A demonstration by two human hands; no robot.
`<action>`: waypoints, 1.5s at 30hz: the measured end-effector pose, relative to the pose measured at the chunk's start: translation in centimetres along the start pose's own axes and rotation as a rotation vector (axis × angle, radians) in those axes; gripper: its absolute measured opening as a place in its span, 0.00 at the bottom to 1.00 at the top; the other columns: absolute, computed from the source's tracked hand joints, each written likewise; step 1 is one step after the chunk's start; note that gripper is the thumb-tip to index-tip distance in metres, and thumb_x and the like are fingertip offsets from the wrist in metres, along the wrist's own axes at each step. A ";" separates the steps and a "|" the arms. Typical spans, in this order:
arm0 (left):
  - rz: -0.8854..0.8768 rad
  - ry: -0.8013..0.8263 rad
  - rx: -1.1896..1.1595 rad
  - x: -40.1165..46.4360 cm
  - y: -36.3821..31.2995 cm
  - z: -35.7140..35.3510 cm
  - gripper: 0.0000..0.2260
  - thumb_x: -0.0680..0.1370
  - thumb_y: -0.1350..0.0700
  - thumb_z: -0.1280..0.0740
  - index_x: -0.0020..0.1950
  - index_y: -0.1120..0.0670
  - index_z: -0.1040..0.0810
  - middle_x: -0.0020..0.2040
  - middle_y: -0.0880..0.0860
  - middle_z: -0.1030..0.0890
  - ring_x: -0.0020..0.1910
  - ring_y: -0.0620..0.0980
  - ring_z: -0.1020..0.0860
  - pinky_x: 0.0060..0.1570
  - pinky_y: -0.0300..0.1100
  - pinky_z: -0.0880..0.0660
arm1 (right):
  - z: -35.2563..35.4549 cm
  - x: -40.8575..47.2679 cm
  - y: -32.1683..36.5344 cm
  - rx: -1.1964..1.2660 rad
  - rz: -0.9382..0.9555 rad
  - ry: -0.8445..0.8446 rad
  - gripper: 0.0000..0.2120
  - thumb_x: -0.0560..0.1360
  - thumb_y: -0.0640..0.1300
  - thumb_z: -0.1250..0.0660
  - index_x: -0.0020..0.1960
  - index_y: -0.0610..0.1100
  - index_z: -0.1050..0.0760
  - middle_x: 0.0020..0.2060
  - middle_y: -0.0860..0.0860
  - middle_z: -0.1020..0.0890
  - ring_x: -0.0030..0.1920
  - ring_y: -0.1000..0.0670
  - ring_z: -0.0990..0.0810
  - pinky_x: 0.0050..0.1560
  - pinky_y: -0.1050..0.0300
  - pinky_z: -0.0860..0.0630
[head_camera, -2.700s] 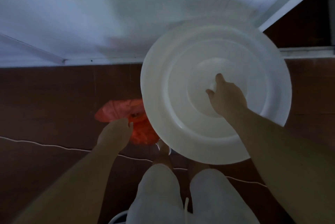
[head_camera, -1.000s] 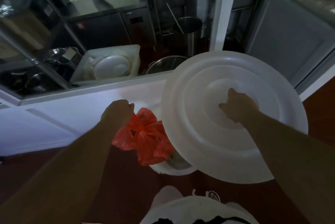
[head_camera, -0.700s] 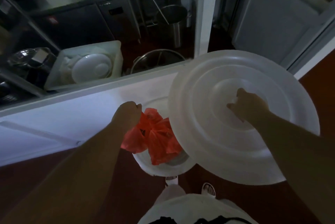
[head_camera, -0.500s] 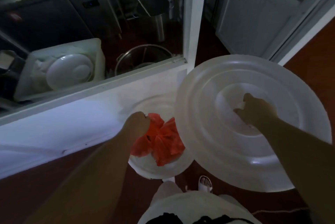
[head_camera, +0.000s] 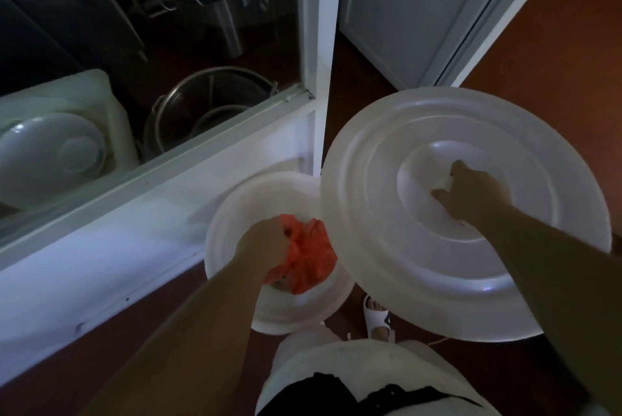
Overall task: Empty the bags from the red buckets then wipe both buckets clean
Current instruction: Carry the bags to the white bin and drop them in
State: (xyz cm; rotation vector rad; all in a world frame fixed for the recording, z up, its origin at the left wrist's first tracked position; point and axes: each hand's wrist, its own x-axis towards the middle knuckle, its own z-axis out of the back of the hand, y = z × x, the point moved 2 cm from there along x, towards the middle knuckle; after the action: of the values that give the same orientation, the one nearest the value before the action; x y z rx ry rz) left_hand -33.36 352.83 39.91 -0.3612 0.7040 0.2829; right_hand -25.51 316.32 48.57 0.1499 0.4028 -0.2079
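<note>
Head cam: left hand fist-tight on the red bag, bag hanging over the open white bin. Right hand curled round the handle of the white lid, held up beside the bin.

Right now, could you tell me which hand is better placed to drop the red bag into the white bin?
Left. The left hand already grips the red bag above the white bin; the right hand holds the lid.
</note>
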 end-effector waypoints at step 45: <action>0.349 -0.224 -0.146 -8.1 17.1 -12.9 0.14 0.81 0.52 0.38 0.66 0.52 0.24 0.59 0.53 0.22 0.61 0.57 0.24 0.56 0.52 0.28 | -24.3 -1.0 19.4 -0.317 0.546 0.296 0.22 0.80 0.55 0.35 0.65 0.43 0.36 0.54 0.37 0.20 0.56 0.35 0.20 0.51 0.45 0.24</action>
State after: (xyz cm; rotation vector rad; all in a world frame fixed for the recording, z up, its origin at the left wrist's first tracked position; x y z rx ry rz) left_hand -53.01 361.81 32.34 -0.3380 0.5239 0.6974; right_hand -30.97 339.77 28.89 -0.0261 0.6659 0.4204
